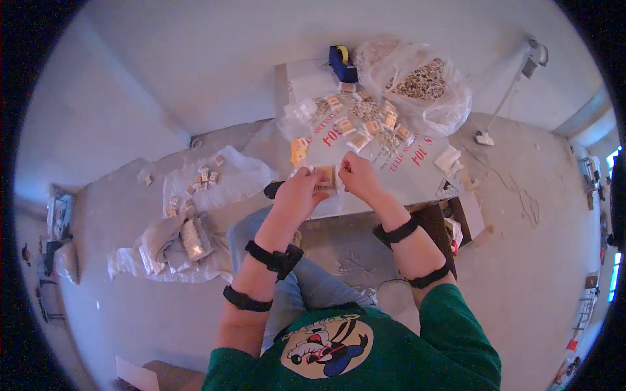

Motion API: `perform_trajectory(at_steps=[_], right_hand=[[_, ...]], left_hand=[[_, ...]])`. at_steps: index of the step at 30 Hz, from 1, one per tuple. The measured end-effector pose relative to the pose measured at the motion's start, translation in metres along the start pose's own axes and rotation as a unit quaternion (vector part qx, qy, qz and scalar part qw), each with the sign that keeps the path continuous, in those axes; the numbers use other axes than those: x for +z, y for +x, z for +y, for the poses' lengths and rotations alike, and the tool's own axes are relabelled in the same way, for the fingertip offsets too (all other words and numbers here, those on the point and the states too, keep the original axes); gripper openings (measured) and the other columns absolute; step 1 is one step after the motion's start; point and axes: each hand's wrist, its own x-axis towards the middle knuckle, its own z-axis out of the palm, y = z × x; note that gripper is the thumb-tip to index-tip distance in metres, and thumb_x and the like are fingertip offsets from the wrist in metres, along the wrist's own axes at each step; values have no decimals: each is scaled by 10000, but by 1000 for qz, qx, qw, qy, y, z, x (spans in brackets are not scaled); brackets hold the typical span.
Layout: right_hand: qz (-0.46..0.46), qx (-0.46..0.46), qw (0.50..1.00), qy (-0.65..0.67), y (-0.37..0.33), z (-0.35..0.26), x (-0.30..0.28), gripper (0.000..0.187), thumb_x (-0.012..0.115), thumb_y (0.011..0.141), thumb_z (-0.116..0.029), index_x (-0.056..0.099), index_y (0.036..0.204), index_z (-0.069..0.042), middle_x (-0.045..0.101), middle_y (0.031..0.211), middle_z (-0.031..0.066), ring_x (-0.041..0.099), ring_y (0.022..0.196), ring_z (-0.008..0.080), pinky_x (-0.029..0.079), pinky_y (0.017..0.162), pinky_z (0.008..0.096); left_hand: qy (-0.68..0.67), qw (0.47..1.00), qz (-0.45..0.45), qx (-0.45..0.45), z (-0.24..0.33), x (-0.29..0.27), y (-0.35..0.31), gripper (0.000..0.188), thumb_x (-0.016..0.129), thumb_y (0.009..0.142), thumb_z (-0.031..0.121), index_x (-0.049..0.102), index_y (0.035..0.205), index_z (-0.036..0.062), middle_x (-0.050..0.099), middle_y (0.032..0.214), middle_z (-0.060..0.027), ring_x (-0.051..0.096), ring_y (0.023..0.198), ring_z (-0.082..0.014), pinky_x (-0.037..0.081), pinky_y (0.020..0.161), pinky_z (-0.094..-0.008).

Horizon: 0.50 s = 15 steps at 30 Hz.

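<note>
Near the table's front edge, my left hand (300, 193) is closed round a small clear packet (325, 177) with tan contents, its thumb and fingers at the packet's left side. Just to the right, my right hand (357, 174) has its fingers pinched together beside the packet. What they hold, if anything, is too small to make out. A yellow piece of packaging (299, 150) lies just beyond my left hand. Farther back on the white printed sheet (417, 179) are several similar small packets (358, 140) and loose small brownish pieces (389, 141).
A blue tape dispenser (342, 64) stands at the back of the table, beside a large clear bag (424, 85) of brownish pieces. Clear empty bags (297, 117) lie at the left. More packets (203, 177) rest on plastic wrap on the floor. An open box (450, 225) is under the table's right side.
</note>
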Motion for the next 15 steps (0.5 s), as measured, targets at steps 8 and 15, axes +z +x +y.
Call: perform_trajectory(at_steps=[8,15], right_hand=[[-53,48,996,46,-12,-12,-9,108,567,763,-19,493,841,-8,587,645,100,616,514,165,482,438,296],[-118,100,985,74,-10,-42,-12,169,572,741,3,473,878,-12,573,674,95,598,494,161,462,397,296]], left_hand=[[-88,994,-23,53,1,6,15,249,666,741,125,629,980,67,627,903,-139,614,867,-325,495,730,-395],[-347,937,-6,-22,-49,56,29,185,590,792,98,635,961,38,649,901,-173,639,851,-316,506,706,-379]])
